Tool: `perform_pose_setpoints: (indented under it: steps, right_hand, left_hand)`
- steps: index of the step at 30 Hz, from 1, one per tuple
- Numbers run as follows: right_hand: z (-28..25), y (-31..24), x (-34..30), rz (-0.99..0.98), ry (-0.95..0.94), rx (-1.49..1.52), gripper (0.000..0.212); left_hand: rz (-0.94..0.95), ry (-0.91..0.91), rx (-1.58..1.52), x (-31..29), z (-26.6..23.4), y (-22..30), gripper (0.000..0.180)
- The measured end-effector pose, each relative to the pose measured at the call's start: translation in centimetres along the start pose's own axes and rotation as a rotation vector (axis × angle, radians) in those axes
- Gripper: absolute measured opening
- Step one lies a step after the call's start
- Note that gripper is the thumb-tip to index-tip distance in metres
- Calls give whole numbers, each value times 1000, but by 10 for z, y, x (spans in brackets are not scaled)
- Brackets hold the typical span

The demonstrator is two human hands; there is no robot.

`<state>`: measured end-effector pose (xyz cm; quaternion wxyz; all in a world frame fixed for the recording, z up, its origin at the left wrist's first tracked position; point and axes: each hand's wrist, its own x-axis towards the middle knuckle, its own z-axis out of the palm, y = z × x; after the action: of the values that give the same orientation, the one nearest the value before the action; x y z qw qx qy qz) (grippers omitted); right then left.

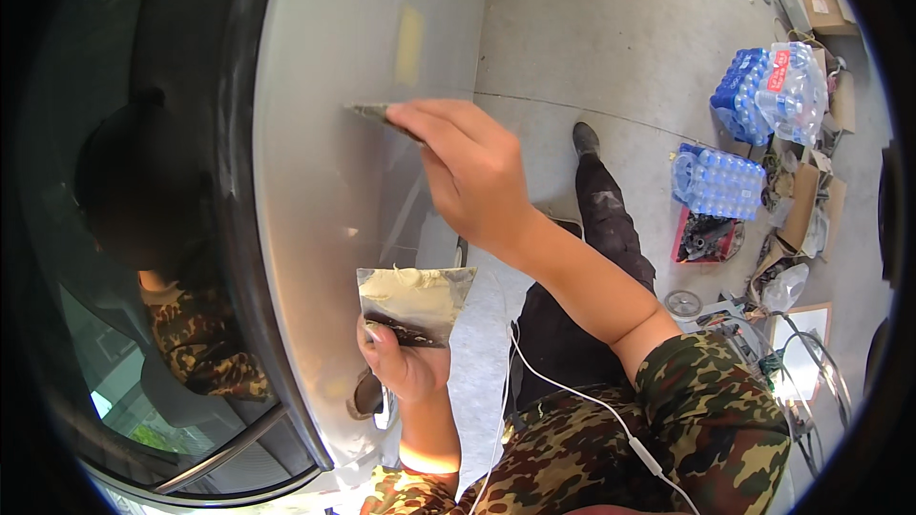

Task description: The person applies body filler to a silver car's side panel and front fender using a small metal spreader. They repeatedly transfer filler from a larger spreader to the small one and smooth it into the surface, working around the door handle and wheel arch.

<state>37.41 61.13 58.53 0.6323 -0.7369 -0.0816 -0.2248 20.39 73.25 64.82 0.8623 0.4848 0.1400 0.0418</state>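
My left hand (405,367) is closed around the lower part of a broad putty knife (434,319), its blade turned up. Cream-coloured putty (410,281) covers much of that blade, thickest along the top edge. Higher up, my right hand (477,167) pinches a thin, dark spreader (370,112) whose tip is at the silvery car body panel (310,162); whether it touches cannot be told. A pale yellow patch (408,46) marks the panel beyond this hand. The spreader's grip end is hidden by my fingers.
A dark car window (114,257) fills the left side, and a door handle (385,408) is below my left hand. Right on the concrete floor (592,29) are bottle packs (720,181), a red crate (689,236), cardboard boxes (822,0) and cables. A white cord (582,391) hangs across my front.
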Motion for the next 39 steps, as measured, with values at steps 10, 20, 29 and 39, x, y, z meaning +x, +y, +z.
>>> perform_pose_setpoints:
  steps: [10, 20, 29, 39]
  right_hand:
    - [-14, 43, 48, 80, 95, -76, 25]
    - [-1, 47, 41, 1, 40, -124, 26]
    - [-71, -11, 6, 666, -139, 617, 28]
    - [-131, -46, -27, 486, -398, 473, 28]
  left_hand:
    - [11, -21, -11, -7, 1, -3, 52]
    - [12, -1, 0, -9, -2, -6, 50]
    - [-10, 134, 20, 4, 11, -22, 50]
    - [-94, 61, -12, 23, 15, -43, 47]
